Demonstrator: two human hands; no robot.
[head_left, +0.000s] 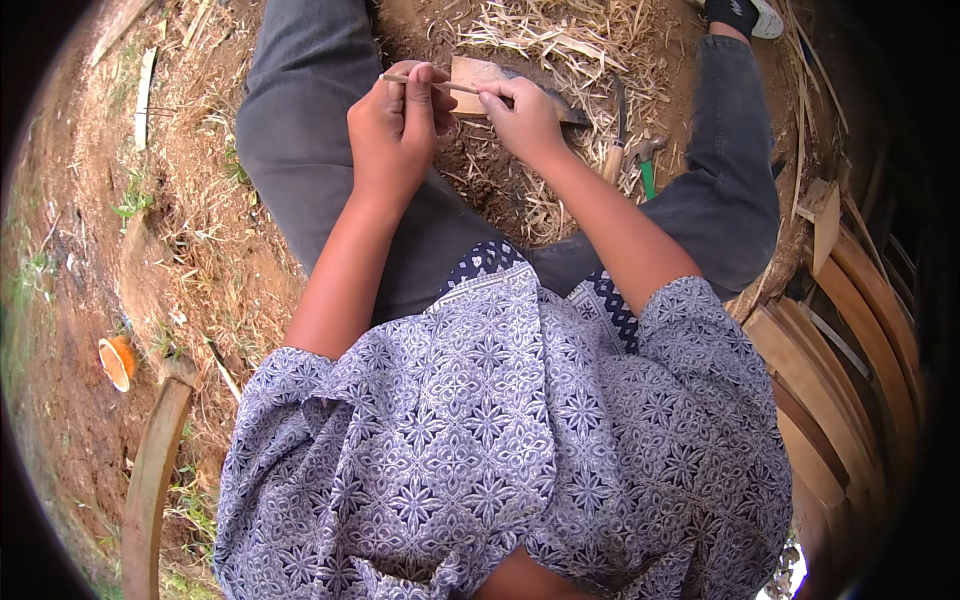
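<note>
My left hand is closed around a thin bamboo stick that runs across to my right hand. My right hand grips a knife with a wide wooden handle and a dark blade, its fingers also pinching the stick. Both hands are held out above the dirt between my knees. I sit with grey trousers and a blue-and-white patterned shirt.
Bamboo shavings litter the dirt ahead. A sickle and a green-handled tool lie by my right leg. Curved wooden slats stack at the right, one curved piece at lower left, an orange cup nearby.
</note>
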